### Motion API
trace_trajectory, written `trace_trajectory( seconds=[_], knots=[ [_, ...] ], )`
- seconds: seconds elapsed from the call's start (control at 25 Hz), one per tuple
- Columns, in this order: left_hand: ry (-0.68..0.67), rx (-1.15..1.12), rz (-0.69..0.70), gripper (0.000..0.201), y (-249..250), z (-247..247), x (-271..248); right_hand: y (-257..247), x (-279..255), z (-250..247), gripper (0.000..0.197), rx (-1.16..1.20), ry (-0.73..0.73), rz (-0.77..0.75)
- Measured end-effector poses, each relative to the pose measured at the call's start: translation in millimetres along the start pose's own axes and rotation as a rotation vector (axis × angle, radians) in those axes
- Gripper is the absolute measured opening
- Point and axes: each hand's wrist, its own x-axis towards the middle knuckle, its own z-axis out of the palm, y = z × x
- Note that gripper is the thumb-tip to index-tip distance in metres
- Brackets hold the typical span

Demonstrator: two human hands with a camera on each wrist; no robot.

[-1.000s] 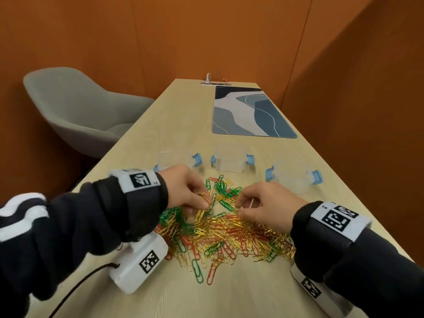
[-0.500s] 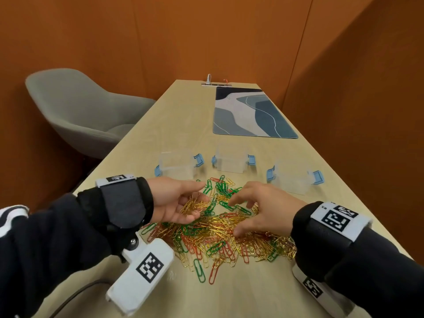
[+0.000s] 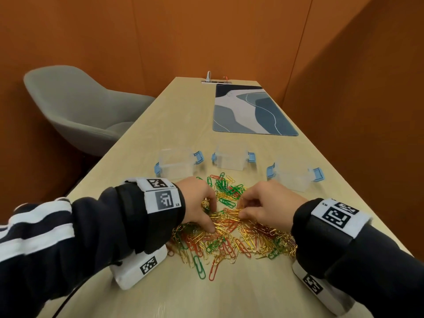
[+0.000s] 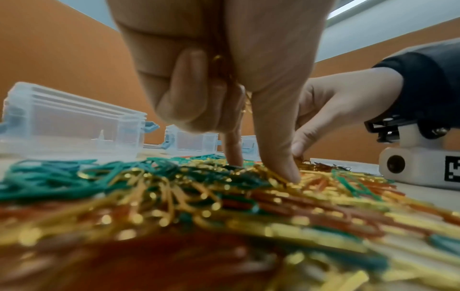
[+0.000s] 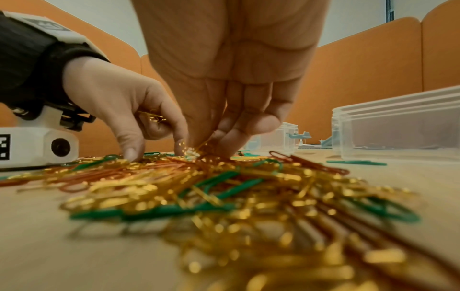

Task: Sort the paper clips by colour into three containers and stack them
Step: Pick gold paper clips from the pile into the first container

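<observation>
Since half a second ago the left hand (image 3: 197, 203) turned palm-down, fingers curled round gold clips; the right hand (image 3: 268, 206) pinches gold clips from the mixed red, green and gold paper-clip pile (image 3: 229, 235) at lower centre on the counter (image 3: 229, 292). Wristband reads "L5".

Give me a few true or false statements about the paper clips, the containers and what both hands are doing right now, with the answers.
1. Three clear containers stand beyond the paper clip pile. True.
2. The containers are stacked. False: they stand apart in a row.
3. The left hand holds gold clips. True.
4. The right hand rests beside the pile. False: its fingers are in the pile.
5. The pile holds only green clips. False: gold, red and green.
</observation>
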Motion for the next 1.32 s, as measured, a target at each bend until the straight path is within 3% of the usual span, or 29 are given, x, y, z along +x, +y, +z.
trace_trajectory(
  seconds=[0.12, 0.28, 0.44, 0.68, 0.8, 1.0, 1.16, 1.24, 1.32],
  knots=[
    [0.042, -0.017, 0.005, 0.019, -2, -1, 1, 1, -1, 1, 0.018, 0.065, 0.013, 0.015],
    [-0.007, -0.462, -0.144, 0.010, -19, -8, -1, 0, -2, 0, 0.014, 0.104, 0.051, 0.004],
    [-0.212, -1.007, -0.226, 0.019, -26, -8, -6, -1, -2, 0, 0.011, 0.146, 0.078, -0.026],
    [-0.242, -1.226, -0.227, 0.029, -21, 0, -2, -2, -4, -1, 0.014, 0.170, 0.149, -0.100],
    [-0.328, -1.346, -0.234, 0.034, -17, -1, -2, -7, -8, -1, 0.014, 0.209, 0.188, -0.209],
    [-0.419, -1.410, -0.254, 0.040, -4, 1, -2, -8, -9, -1, 0.018, 0.242, 0.230, -0.345],
    [-0.414, -1.208, -0.291, 0.033, -8, -2, -1, -2, -16, -3, 0.022, 0.130, 0.251, -0.254],
    [-0.321, -1.120, -0.317, 0.033, -17, -16, 2, 5, -24, -4, 0.026, 0.066, 0.166, -0.151],
    [-0.107, -1.051, -0.347, 0.031, -26, -37, 11, 11, -30, -6, 0.034, 0.044, 0.082, -0.070]
  ],
)
